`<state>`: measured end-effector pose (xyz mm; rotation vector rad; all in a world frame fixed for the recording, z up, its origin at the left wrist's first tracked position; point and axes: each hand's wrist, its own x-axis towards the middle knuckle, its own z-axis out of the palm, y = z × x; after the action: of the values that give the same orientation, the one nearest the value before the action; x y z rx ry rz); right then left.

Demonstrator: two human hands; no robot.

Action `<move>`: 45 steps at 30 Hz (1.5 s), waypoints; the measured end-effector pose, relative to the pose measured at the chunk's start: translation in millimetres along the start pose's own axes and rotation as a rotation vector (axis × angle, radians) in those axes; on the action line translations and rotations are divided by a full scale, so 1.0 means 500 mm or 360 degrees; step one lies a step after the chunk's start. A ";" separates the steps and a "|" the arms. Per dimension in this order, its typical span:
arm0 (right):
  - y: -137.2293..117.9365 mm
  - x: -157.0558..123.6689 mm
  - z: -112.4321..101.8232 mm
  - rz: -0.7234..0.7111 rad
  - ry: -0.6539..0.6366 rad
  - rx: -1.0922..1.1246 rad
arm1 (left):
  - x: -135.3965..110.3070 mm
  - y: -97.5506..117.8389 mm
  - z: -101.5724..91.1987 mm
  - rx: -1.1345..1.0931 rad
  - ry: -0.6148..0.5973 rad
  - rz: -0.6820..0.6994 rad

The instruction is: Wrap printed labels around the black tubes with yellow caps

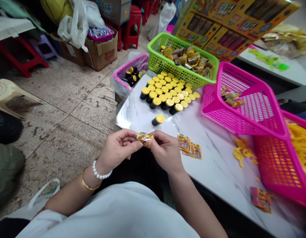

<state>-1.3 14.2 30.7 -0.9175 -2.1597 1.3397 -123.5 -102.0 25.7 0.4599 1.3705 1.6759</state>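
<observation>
My left hand [118, 149], with a pearl bracelet and a gold bangle at its wrist, pinches one end of a curled yellow printed label [145, 139]. The other end is between the fingers of my right hand [166, 151]. Whether anything lies inside the curl I cannot tell. Just beyond my hands one black tube with a yellow cap [158, 120] stands upright on the white marbled table [207, 158]. Behind it several more capped tubes [167, 89] stand in close rows. A few flat printed labels [190, 147] lie right of my right hand.
A green basket [153, 59] of wrapped pieces stands behind the tubes. Pink baskets [272, 158] line the right side, near loose yellow parts [243, 152] and another label stack [260, 199]. A lined pink bin [115, 77] stands left of the table. Stacked yellow boxes [217, 29] rise behind.
</observation>
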 end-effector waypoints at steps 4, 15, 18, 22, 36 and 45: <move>-0.008 0.012 -0.046 -0.0052 -0.0278 0.0008 | 0.017 -0.006 -0.004 -0.0128 -0.0106 -0.0298; 0.034 0.077 -0.073 -0.0534 0.0278 -0.0679 | 0.055 0.019 0.008 -0.0674 -0.0112 -0.0619; 0.039 0.051 -0.074 -0.0301 0.0347 -0.0084 | 0.066 0.022 0.015 -0.0743 -0.0138 -0.0641; 0.027 0.009 -0.093 -0.0120 0.0161 0.0756 | 0.073 0.019 0.026 -0.0817 -0.0172 -0.0685; 0.001 -0.041 -0.074 -0.0295 0.0255 0.0076 | 0.069 -0.003 0.055 -0.0854 -0.0192 -0.0694; 0.007 -0.015 -0.102 -0.0657 0.0334 -0.0022 | 0.072 0.024 0.058 -0.0270 -0.0282 -0.0068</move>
<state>38.6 41.1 49.8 -0.5460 -2.0527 0.9827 -125.9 -55.7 37.0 0.4659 1.0931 1.6587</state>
